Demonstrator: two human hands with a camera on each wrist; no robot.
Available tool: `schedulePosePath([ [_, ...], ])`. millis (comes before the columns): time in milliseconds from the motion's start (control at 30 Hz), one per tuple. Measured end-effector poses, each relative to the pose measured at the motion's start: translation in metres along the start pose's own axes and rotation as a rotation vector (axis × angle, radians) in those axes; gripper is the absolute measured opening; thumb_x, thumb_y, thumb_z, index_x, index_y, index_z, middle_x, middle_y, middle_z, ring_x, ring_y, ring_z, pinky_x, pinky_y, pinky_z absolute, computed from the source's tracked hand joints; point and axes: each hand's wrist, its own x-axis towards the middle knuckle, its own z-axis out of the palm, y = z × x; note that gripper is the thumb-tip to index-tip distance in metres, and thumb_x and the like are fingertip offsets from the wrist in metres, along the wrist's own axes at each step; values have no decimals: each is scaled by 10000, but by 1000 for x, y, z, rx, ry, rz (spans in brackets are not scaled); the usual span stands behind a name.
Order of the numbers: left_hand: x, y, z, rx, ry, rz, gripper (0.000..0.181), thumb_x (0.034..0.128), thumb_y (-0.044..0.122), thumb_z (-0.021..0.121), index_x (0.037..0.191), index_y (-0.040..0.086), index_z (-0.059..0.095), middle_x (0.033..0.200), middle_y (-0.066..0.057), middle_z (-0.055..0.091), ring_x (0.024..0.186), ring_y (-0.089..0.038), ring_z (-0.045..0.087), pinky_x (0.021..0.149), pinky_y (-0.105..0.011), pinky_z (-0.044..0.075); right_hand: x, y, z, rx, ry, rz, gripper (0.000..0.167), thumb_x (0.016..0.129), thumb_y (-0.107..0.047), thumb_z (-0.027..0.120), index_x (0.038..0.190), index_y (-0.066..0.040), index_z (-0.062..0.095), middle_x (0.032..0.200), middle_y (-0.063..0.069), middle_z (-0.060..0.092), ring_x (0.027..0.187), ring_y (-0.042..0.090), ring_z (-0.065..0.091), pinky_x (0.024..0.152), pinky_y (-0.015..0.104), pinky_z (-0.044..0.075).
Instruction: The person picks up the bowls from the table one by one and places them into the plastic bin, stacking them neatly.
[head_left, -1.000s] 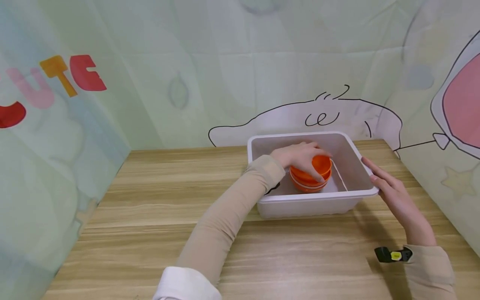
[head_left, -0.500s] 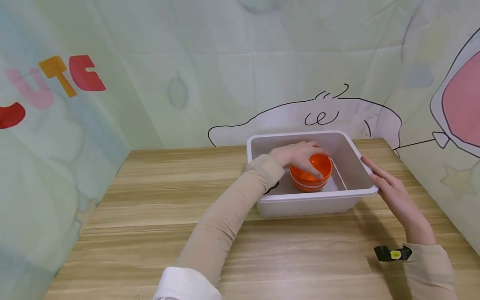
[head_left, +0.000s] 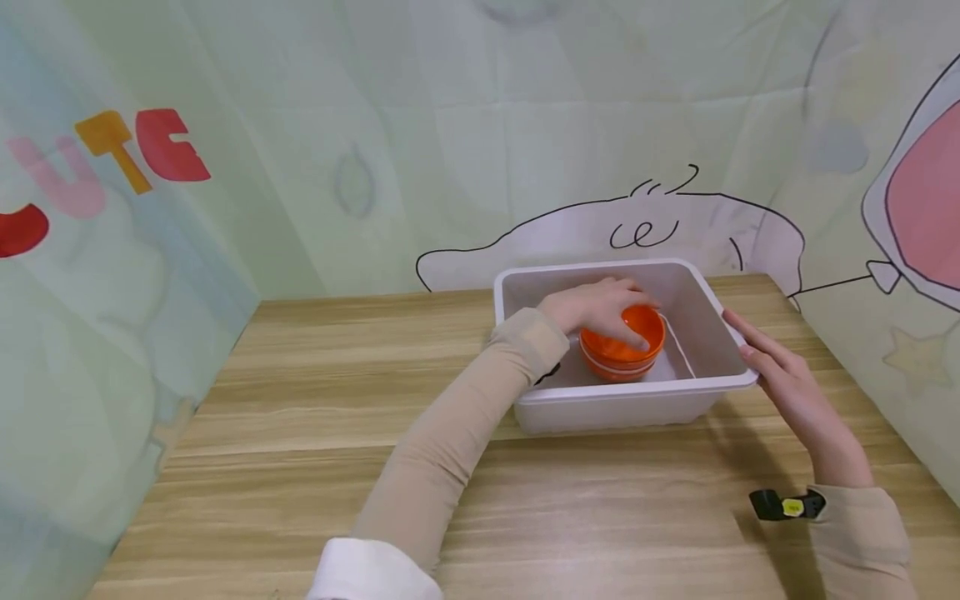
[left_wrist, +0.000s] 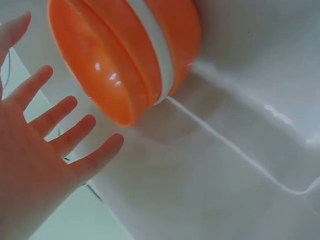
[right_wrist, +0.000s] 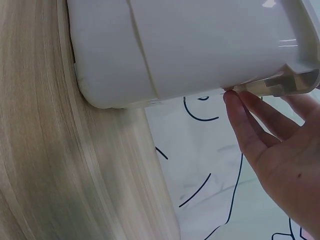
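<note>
A white rectangular bin (head_left: 615, 412) stands toward the back right of the table. Inside it, in the head view, is a stack of nested orange bowls (head_left: 619, 367) with a white band around it. My left hand (head_left: 600, 312) reaches into the bin over the bowls. In the left wrist view the left hand's fingers (left_wrist: 65, 110) are spread and straight, with a gap between them and the top bowl (left_wrist: 95, 65). My right hand (head_left: 787, 383) touches the bin's right rim from outside. The right wrist view has its mostly straight fingers (right_wrist: 245, 125) against the rim's underside.
A thin white line like a cord (left_wrist: 230, 145) runs across the bin floor from the bowls. The wooden table (head_left: 337, 417) extends left and in front of the bin. A printed cloth wall (head_left: 375, 167) rises close behind the bin.
A second ago the top bowl sat tilted and higher in the stack; now it nests lower and more level. The left hand has stayed over the bowls, and the right hand has kept its place.
</note>
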Motion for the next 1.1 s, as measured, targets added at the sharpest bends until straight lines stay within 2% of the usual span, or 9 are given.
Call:
schedulePosePath([
  [300, -14, 16, -7, 68, -21, -72, 629, 912, 519, 539, 1484, 382, 316, 1577, -5, 240, 1439, -229, 238, 1136, -431, 340, -1, -3, -1, -100, 20, -15, 494, 1040, -343, 370, 1521, -290, 269, 1535, -193, 301, 1192, -146, 361, 887, 86, 346],
  [433, -19, 19, -11, 74, -19, -98, 617, 924, 507, 524, 1487, 392, 302, 1583, -7, 228, 1451, -240, 213, 1151, -474, 305, 3, -10, -4, -161, 41, -49, 503, 1038, -305, 391, 1524, -289, 262, 1546, 12, 342, 1150, -134, 384, 888, 195, 348],
  [567, -24, 23, -16, 88, -14, -124, 624, 928, 513, 512, 1494, 395, 280, 1601, -7, 195, 1473, -252, 178, 1167, -499, 267, 5, -20, -6, -196, 53, -61, 518, 1033, -276, 411, 1528, -273, 256, 1544, 216, 267, 1056, -172, 417, 817, 121, 374],
  [633, -27, 26, -18, 96, -7, -140, 629, 928, 520, 508, 1497, 396, 271, 1610, -9, 177, 1482, -258, 162, 1169, -512, 258, 6, -24, -5, -203, 66, -73, 516, 1029, -263, 425, 1523, -271, 275, 1566, 138, 265, 1051, -177, 428, 782, 60, 374],
  [733, -33, 29, -21, 103, 11, -165, 632, 926, 527, 507, 1496, 405, 265, 1618, 1, 153, 1489, -261, 149, 1171, -514, 251, 6, -28, -2, -201, 109, -123, 507, 1021, -229, 450, 1510, -237, 318, 1558, -36, 315, 1172, -166, 384, 910, 47, 353],
  [833, -39, 31, -24, 125, 47, -176, 628, 924, 534, 505, 1493, 414, 268, 1618, 8, 147, 1483, -263, 163, 1162, -506, 271, 6, -33, 1, -199, 150, -167, 498, 1016, -209, 462, 1499, -233, 344, 1526, -161, 343, 1280, -140, 285, 1149, 267, 267],
  [900, -43, 32, -24, 148, 73, -179, 620, 926, 534, 501, 1490, 419, 271, 1614, 10, 157, 1477, -260, 178, 1152, -503, 286, 6, -37, 4, -206, 174, -185, 496, 1011, -205, 473, 1493, -233, 358, 1513, -174, 356, 1278, -143, 274, 1170, 491, 213],
  [967, -47, 34, -25, 166, 93, -180, 616, 927, 530, 502, 1488, 419, 275, 1611, 8, 167, 1474, -260, 189, 1147, -500, 293, 5, -41, 7, -215, 198, -191, 486, 1007, -205, 484, 1481, -237, 382, 1492, -194, 371, 1263, -151, 277, 1129, 616, 184],
  [1100, -55, 37, -28, 184, 115, -178, 610, 933, 516, 503, 1490, 412, 277, 1612, -2, 173, 1479, -264, 186, 1145, -501, 295, 4, -49, 14, -246, 250, -244, 464, 997, -177, 502, 1455, -211, 433, 1436, -244, 412, 1259, -147, 305, 1139, 497, 230],
])
